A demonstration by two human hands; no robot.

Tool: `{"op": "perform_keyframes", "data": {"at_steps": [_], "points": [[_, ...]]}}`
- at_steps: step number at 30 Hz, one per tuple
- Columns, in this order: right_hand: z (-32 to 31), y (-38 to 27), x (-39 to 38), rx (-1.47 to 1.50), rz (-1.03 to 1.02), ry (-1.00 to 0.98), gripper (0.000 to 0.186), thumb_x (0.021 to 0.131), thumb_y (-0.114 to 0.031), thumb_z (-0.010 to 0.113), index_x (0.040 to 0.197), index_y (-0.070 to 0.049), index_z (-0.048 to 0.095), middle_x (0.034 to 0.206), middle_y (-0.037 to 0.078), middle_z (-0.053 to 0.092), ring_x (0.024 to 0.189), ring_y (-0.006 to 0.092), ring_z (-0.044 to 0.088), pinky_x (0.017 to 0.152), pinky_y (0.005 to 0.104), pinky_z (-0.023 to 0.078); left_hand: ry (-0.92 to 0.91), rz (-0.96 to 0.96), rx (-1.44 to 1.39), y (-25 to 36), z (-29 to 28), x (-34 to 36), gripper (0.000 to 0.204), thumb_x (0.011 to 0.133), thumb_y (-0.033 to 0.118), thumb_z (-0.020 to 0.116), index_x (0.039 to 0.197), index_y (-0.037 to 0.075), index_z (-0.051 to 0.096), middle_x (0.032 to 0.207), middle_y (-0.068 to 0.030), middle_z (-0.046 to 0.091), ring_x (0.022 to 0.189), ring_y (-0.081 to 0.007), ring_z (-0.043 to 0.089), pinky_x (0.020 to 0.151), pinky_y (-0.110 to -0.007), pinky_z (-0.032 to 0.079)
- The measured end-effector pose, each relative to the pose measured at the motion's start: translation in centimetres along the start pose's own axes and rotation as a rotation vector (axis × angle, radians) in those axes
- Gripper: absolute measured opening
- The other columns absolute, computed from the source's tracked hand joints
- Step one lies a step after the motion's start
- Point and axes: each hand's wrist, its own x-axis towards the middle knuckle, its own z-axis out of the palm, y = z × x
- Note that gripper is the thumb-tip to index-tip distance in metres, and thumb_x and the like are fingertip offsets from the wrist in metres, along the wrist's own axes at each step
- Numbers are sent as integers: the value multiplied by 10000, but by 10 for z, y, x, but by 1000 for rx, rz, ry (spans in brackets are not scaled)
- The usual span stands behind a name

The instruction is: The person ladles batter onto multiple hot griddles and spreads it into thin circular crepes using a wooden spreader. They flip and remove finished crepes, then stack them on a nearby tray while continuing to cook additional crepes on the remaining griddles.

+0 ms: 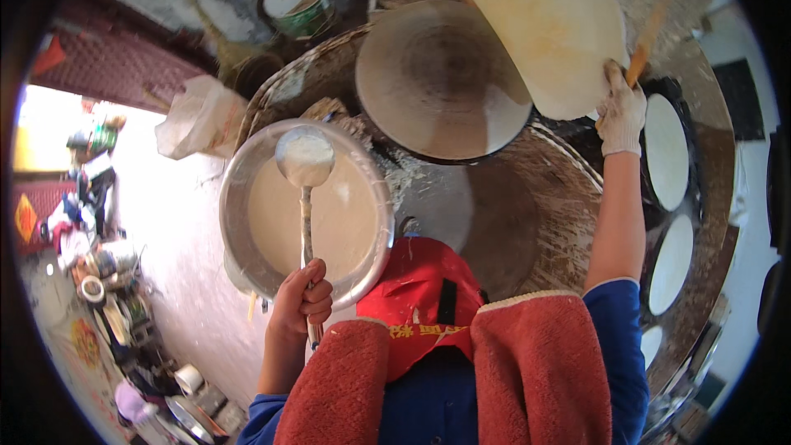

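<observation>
My left hand (306,297) is closed round the handle of a metal ladle (306,218). Pale batter fills the ladle's bowl, which is above a wide metal basin (239,255) of the same batter (329,222). My right hand (620,110), in a white knit glove, grips the edge of a large thin pancake (552,29) and a wooden stick (648,45). The pancake is lifted at a tilt, overlapping the right side of a round griddle (420,82). That griddle has a darker patch on its surface.
A second dark griddle (494,222) lies nearer me. Pale rounds (666,152) line the right side. A paint bucket (298,0) and a whitish sack (200,118) stand at the far left. A red cap (420,280) and red towel (540,363) fill the lower middle.
</observation>
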Motion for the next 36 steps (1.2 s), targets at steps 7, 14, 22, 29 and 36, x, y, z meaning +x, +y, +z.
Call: {"op": "perform_keyframes", "data": {"at_steps": [7, 14, 22, 29, 36], "points": [[-218, 22, -75, 605, 36, 543, 172, 811, -199, 644, 846, -62, 548, 567, -27, 425, 384, 88, 309, 371, 239, 273, -119, -161, 411, -27, 72, 34, 260, 937, 275, 396, 706, 162, 357, 472, 71, 210, 342, -35, 176, 313, -212, 147], [-447, 35, -319, 568, 153, 1013, 246, 775, -238, 673, 882, -46, 563, 641, 35, 557, 467, 145, 488, 353, 261, 351, -265, -530, 710, -144, 134, 67, 248, 936, 315, 416, 738, 168, 380, 481, 77, 210, 348, -42, 179, 318, -203, 176], [-506, 27, -730, 573, 153, 1449, 175, 805, -227, 665, 796, -72, 584, 553, -49, 514, 329, 48, 312, 303, 193, 241, -386, -1108, 769, -245, 182, 48, 283, 982, 294, 287, 766, 116, 325, 482, 60, 233, 344, -36, 211, 313, -186, 196], [-374, 48, -1013, 713, 165, 2072, 158, 822, -249, 641, 766, -123, 563, 526, -59, 496, 321, 50, 336, 282, 202, 235, -268, -1402, 866, -369, 192, 8, 281, 982, 295, 282, 778, 106, 320, 485, 40, 239, 351, -53, 227, 314, -198, 212], [-226, 216, -1102, 795, 248, 2695, 134, 833, -168, 618, 784, -84, 525, 523, 1, 486, 323, 105, 357, 296, 252, 264, -243, -1525, 1025, -448, 193, -17, 270, 979, 280, 295, 774, 107, 326, 486, 44, 245, 352, -51, 246, 303, -202, 223]]}}
